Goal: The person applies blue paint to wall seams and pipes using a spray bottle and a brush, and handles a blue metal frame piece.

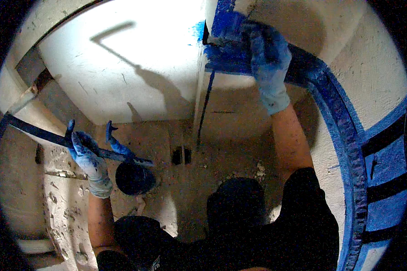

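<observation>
Head view: the right gloved hand (270, 61) is reaching over a blue-painted band (228, 59) on the wall (242, 92) (whether it is gripping anything, I cannot tell). The left gloved hand (87, 153) is curling at a long dark-blue strip (38, 130), its hold unclear; a dark bucket (134, 179) is standing nearby.

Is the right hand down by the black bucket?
No, the right hand is up at the blue-painted strip, apart from the black bucket.
</observation>
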Motion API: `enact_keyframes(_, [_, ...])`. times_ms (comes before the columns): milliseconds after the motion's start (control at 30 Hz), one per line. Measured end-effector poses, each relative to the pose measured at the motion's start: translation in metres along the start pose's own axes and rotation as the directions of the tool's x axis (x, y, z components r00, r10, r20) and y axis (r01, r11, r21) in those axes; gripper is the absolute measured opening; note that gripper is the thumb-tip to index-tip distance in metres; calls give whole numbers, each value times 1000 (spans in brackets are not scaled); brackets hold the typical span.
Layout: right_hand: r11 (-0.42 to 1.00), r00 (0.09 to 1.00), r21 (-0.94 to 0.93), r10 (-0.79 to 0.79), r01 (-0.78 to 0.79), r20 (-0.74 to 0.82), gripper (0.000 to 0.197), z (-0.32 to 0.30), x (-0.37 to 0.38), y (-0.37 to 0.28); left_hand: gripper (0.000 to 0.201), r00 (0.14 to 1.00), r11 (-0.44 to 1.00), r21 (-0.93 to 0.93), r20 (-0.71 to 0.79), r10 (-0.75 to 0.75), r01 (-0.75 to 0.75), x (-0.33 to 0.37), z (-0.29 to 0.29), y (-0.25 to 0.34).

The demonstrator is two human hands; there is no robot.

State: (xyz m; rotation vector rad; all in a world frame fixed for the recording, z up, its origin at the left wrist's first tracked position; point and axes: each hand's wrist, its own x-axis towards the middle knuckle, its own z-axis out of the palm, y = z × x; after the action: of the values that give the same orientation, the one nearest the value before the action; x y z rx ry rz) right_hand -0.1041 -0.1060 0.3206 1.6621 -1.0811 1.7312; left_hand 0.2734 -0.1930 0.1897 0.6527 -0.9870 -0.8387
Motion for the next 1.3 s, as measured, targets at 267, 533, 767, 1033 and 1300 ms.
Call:
enact_keyframes(267, [977,992,-204,-33,57,118,12,-4,-35,-1,36,1000,1000,-23,3,-5,5,-5,3,5])
enact_keyframes(533, [914,966,-311,-246,260,85,15,-5,-9,2,35,999,1000,-14,29,-25,25,-5,2,1])
enact_keyframes(767, [1000,999,-1,9,-9,38,18,4,-2,-4,33,999,999,5,-16,-48,48,-5,0,1])
enact_keyframes(1033, [994,993,24,-112,111,45,18,9,3,6,33,998,998,33,-28,-53,53,-6,4,2])
enact_keyframes(1300, [787,854,331,482,-520,196,31,-9,-118,-11,36,995,999,-32,101,-7,10,0,-20,-10])
